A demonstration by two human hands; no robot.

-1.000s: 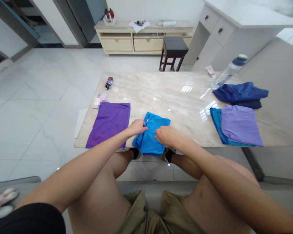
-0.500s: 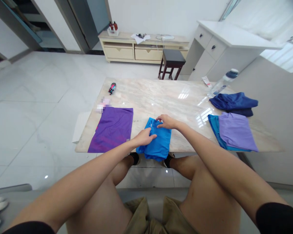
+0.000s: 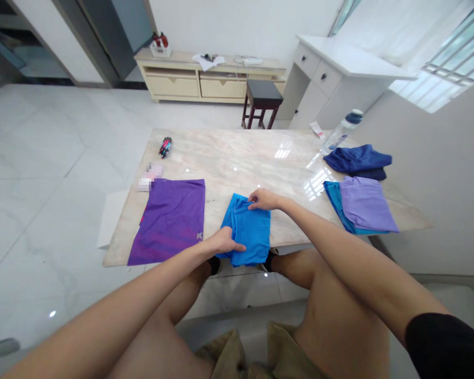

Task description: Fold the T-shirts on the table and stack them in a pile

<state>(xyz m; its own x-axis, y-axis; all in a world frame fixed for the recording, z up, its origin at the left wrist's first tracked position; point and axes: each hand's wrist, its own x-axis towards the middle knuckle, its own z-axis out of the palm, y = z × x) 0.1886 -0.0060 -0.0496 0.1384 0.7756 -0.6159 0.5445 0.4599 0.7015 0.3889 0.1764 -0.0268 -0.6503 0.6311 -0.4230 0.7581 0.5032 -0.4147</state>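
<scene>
A bright blue folded garment [image 3: 255,237] lies at the near edge of the marble table, part of it hanging over. My left hand [image 3: 226,242] grips its left side, thumb on top and fingers tucked under the cloth. At its upper edge my right hand [image 3: 262,199] pinches the fabric between thumb and fingers. To the left, a purple garment [image 3: 171,221] is spread flat with a small grey logo near its corner. Over on the right, a folded lavender garment [image 3: 367,205] rests on a teal one [image 3: 334,197], with a navy garment [image 3: 357,159] behind them.
On the marble table [image 3: 221,158] stands a clear bottle [image 3: 342,134] near a small white packet [image 3: 316,130]. A small dark, multicoloured object [image 3: 165,147] lies at the far left corner. Beyond are a dark stool [image 3: 264,93], a low cabinet [image 3: 174,87] and a white desk [image 3: 339,55].
The blue garment's upper layer now lies smoother and squarer. My left hand has moved slightly down along its left side, while the right pinches its upper edge. The camera view has turned right.
</scene>
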